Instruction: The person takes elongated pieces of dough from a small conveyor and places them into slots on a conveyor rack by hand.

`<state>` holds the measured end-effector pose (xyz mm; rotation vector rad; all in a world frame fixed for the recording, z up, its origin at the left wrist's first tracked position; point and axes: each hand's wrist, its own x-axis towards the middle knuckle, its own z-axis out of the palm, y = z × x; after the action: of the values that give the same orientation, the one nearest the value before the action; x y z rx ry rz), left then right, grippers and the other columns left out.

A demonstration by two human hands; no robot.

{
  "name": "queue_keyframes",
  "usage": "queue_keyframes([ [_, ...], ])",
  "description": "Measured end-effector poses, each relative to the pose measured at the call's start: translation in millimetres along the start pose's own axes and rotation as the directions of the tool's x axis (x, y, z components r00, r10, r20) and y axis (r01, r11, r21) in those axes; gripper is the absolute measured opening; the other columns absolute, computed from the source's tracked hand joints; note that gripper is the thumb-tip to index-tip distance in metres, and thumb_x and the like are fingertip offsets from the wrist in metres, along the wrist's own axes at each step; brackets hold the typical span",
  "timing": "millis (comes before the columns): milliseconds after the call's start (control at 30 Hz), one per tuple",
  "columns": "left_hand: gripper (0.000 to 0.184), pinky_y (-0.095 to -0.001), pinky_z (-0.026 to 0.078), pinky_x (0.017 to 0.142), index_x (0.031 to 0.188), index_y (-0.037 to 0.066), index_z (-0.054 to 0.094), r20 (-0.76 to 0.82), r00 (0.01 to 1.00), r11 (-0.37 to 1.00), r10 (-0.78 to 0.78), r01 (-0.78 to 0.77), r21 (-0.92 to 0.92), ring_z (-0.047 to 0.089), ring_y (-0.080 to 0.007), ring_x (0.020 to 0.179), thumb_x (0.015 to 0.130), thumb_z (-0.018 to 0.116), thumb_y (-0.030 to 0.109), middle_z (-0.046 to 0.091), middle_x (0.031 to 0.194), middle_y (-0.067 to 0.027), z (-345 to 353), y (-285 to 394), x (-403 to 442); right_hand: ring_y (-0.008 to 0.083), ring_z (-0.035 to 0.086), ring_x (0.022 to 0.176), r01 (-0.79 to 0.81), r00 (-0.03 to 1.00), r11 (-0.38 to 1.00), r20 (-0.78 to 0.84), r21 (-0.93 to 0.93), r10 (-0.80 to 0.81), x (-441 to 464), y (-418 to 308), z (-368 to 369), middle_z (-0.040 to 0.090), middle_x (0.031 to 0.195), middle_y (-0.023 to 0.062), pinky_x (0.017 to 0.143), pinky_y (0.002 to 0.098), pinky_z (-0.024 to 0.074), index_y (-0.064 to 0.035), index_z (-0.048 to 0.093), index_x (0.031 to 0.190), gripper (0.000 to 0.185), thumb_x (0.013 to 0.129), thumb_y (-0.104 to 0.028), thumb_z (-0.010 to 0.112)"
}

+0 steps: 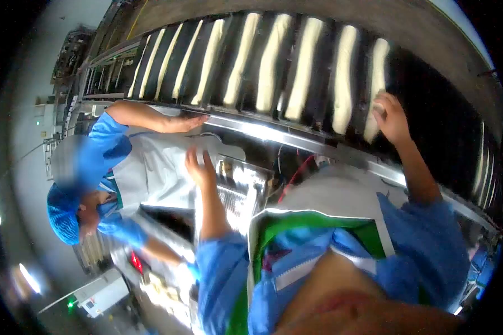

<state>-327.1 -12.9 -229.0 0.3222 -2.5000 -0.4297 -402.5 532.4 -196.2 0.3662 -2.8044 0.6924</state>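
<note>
My right hand (393, 119) is over the nearest long, pale dough strip (379, 70), its curled fingers on the strip's side at the lower half. This strip lies lengthwise in a dark trough. To its left a second dough strip (344, 78) lies in its own trough, slightly bent. My left hand (201, 169) is raised below the metal rail, fingers stretched and apart, with nothing in it. A co-worker's hand (187, 123) is just above it, flat near the rail.
The conveyor's metal rail (262, 132) runs across in front of me, with several more dough strips (302, 70) beyond it. A co-worker in a blue cap (63, 214) stands at the left. Between us is a shiny metal tray (237, 201). A white control box (103, 293) stands lower left.
</note>
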Motion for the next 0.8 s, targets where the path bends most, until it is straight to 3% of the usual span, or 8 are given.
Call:
queue_keyframes([
  [133,0.036,-0.0438,0.044,0.088,0.111,0.005,0.060,0.085,0.924,0.924,-0.374,0.362,0.126,0.055,-0.0343,0.100,0.080,0.065,0.022,0.058,0.111,-0.0164,-62,-47,-136,0.0329,0.052,0.108,-0.008,0.991,0.985,-0.136,-0.172,-0.016,-11,-2,-5,0.056,0.114,0.0128,0.092,0.0433,0.0405,-0.0085,0.056,0.104,0.031,0.076,-0.018,0.067],
  [267,0.040,-0.0394,0.048,0.084,0.110,0.006,0.062,0.041,0.650,0.640,-0.758,0.731,0.238,0.059,-0.0310,0.096,0.077,0.069,0.027,0.060,0.110,-0.0168,-128,-60,-246,0.0334,0.052,0.109,-0.174,0.978,0.940,-0.167,-0.295,0.128,-32,11,0,0.055,0.117,0.0147,0.091,0.0447,0.0414,-0.0092,0.057,0.110,0.038,0.080,-0.032,0.065],
  [467,0.044,-0.0393,0.044,0.091,0.117,0.008,0.058,-0.119,0.547,0.466,-0.829,0.791,0.396,0.056,-0.0299,0.104,0.077,0.066,0.024,0.058,0.115,-0.0155,-167,-87,-337,0.0344,0.052,0.108,-0.274,0.962,0.852,-0.140,-0.447,0.235,-52,20,5,0.055,0.117,0.0171,0.091,0.0446,0.0429,-0.0060,0.058,0.112,0.048,0.084,-0.044,0.058],
  [600,0.042,-0.0385,0.043,0.091,0.115,0.002,0.056,-0.010,0.228,0.228,-0.974,0.971,-0.074,0.056,-0.0304,0.102,0.075,0.066,0.013,0.059,0.111,-0.0177,-163,-88,-330,0.0342,0.049,0.111,-0.208,0.977,0.939,-0.017,-0.273,0.211,-45,28,26,0.053,0.119,0.0199,0.098,0.0399,0.0386,-0.0003,0.054,0.117,0.047,0.088,-0.037,0.054],
  [633,0.044,-0.0417,0.042,0.091,0.113,0.003,0.057,-0.121,0.400,0.360,-0.909,0.896,0.260,0.055,-0.0319,0.102,0.073,0.068,0.020,0.059,0.108,-0.0177,-155,-103,-349,0.0329,0.048,0.113,-0.154,0.988,0.982,0.008,-0.108,0.156,-46,62,46,0.051,0.121,0.0204,0.098,0.0397,0.0386,0.0019,0.052,0.119,0.051,0.088,-0.039,0.055],
  [667,0.046,-0.0426,0.041,0.091,0.112,0.005,0.057,-0.164,0.415,0.373,-0.895,0.897,0.237,0.054,-0.0329,0.103,0.071,0.069,0.020,0.059,0.109,-0.0176,-160,-97,-352,0.0316,0.046,0.115,-0.102,0.994,0.993,0.033,0.062,0.101,-47,96,66,0.049,0.123,0.0209,0.099,0.0395,0.0385,0.0040,0.050,0.121,0.056,0.088,-0.040,0.055],
  [700,0.047,-0.0435,0.041,0.091,0.112,0.006,0.058,-0.189,0.451,0.411,-0.872,0.886,0.217,0.053,-0.0339,0.104,0.069,0.070,0.021,0.058,0.109,-0.0175,-160,-91,-348,0.0308,0.044,0.118,-0.178,0.967,0.929,0.114,-0.325,0.226,-41,59,49,0.047,0.126,0.0211,0.099,0.0404,0.0389,0.0037,0.049,0.123,0.060,0.087,-0.045,0.055],
  [800,0.048,-0.0435,0.038,0.092,0.112,0.011,0.056,-0.288,0.558,0.500,-0.778,0.829,0.252,0.049,-0.0332,0.106,0.066,0.070,0.015,0.055,0.113,-0.0142,-164,-87,-358,0.0341,0.051,0.112,-0.236,0.947,0.892,0.115,-0.386,0.300,-22,29,58,0.049,0.127,0.0214,0.094,0.0453,0.0437,0.0014,0.050,0.123,0.070,0.085,-0.057,0.050],
])
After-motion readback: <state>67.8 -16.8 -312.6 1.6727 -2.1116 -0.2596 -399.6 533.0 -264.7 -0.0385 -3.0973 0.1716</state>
